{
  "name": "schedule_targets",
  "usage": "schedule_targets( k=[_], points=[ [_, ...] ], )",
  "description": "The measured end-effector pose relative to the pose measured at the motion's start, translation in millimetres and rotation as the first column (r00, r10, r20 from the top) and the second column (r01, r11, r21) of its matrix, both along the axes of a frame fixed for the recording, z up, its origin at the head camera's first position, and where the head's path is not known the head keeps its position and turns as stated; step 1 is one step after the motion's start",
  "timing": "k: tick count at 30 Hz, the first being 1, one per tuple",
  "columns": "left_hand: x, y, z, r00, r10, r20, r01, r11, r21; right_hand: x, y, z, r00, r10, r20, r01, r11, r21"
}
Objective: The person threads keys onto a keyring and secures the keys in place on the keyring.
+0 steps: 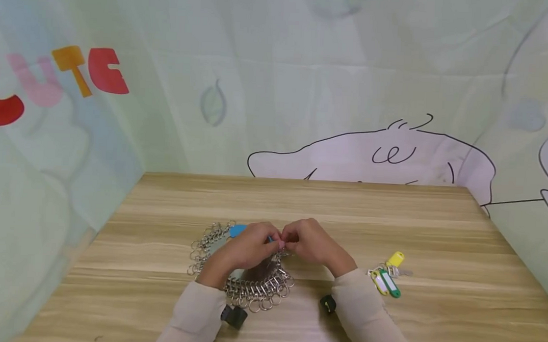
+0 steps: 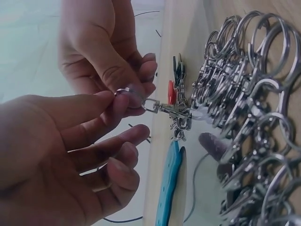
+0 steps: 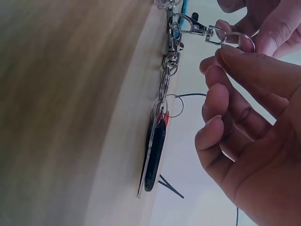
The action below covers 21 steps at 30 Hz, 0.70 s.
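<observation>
My left hand [image 1: 252,245] and right hand [image 1: 311,240] meet fingertip to fingertip at the right rim of a round holder fringed with metal swivel clasps [image 1: 259,291] that bear key rings. Between them both hands pinch one split ring [image 3: 247,38]. A swivel clasp [image 3: 197,28] links that ring to the holder's edge. In the right wrist view a black key tag [image 3: 155,155] and a key lie on the table, linked by rings to another clasp. A red tag [image 2: 170,92] shows behind the clasp in the left wrist view. My forearm covers part of the holder.
On the wooden table [image 1: 437,224], right of my right hand, lies a bunch of keys with yellow and green tags [image 1: 390,282]. A blue piece [image 1: 237,230] sits at the holder's far edge. A printed curtain [image 1: 277,89] stands behind the table.
</observation>
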State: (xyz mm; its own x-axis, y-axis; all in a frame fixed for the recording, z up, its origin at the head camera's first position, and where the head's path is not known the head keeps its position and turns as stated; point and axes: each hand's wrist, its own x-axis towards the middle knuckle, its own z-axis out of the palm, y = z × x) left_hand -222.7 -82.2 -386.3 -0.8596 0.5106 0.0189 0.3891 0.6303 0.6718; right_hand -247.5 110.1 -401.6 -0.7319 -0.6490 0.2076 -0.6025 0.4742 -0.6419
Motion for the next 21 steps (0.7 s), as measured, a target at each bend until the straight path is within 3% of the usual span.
schedule_targets(
  k=[10, 15, 21],
  points=[
    [0.1, 1.8, -1.5, 0.999, -0.042, 0.035, 0.041, 0.999, 0.015, -1.3, 1.8, -2.8, 0.999, 0.001, 0.050, -0.001, 1.000, 0.014],
    [-0.7, 4.4, -4.3, 0.999, -0.031, -0.008, 0.031, 1.000, 0.003, -1.8, 2.0, -3.3, 0.998, 0.005, 0.062, -0.006, 1.000, 0.026],
    [-0.3, 3.4, -2.9, 1.000, -0.011, 0.015, 0.011, 1.000, 0.011, -1.7, 0.8, -2.6, 0.997, -0.002, 0.076, 0.000, 1.000, 0.024]
  ],
)
